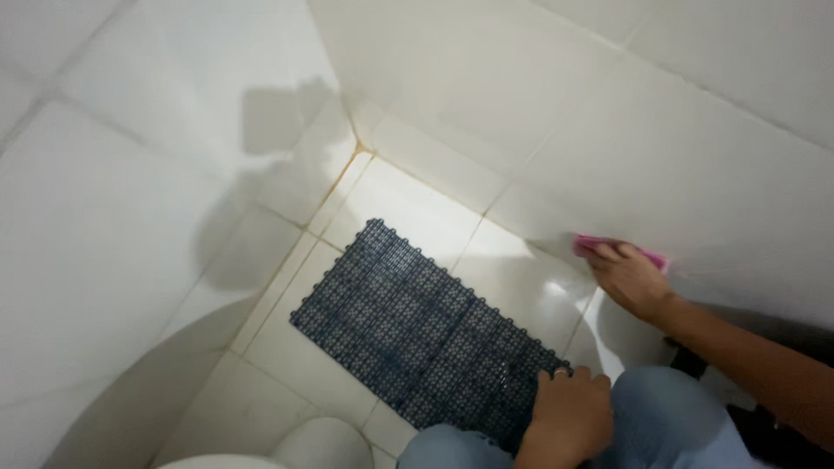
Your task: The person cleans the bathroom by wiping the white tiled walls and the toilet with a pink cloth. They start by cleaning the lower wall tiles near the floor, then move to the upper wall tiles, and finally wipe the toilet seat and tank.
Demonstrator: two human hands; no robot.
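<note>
Hands seen from above in a white-tiled corner. Right hand (632,280) reaches out, arm extended from the lower right, to the foot of the right-hand wall (695,156), just above the seam with the floor. Its fingers lie close together, flat over a pink cloth (618,248) and pressing it against the wall tile; only the upper edge of the cloth shows, as a narrow pink strip beyond the fingertips and knuckles. Whether the thumb wraps the cloth: cannot tell.

Left hand (566,415) rests on the knee, on blue jeans (669,426), near the bottom of the view. Fingers curled in together, nothing visible in the grip. One finger carries a ring (562,372).

Floor (408,204): pale square tiles with yellowish-brown grout lines, running into the corner where the two walls meet. Dark blue openwork plastic mat (417,326), made of joined square panels, lies flat and diagonal on the floor. Its near end runs under the left hand and knee; its far end points at the corner. Mat and cloth are well apart, with bare, glossy tile between them.

Rounded white edge of a toilet (321,445) at the bottom, just left of the knee. Shadows fall on the left wall.
</note>
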